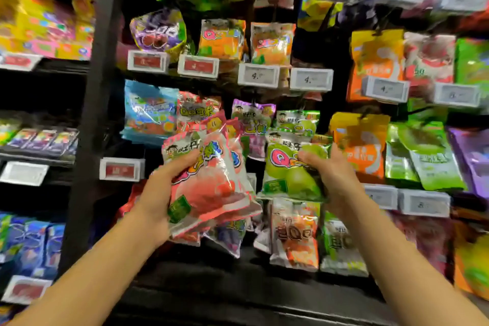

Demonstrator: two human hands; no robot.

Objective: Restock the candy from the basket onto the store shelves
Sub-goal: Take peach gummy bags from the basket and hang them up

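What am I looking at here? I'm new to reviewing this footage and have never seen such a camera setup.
There is no machine: a person wears one wide-angle camera on the head, looking forward and down, so both bare arms reach in from the bottom. The left hand grips a small stack of pink-red plastic candy bags. The right hand grips a green plastic candy bag with a pear-like fruit picture. Facing them is a dark store rack hung with many bright candy bags, with white and red price tags in front. The basket is not in view, and the edges are blurred.
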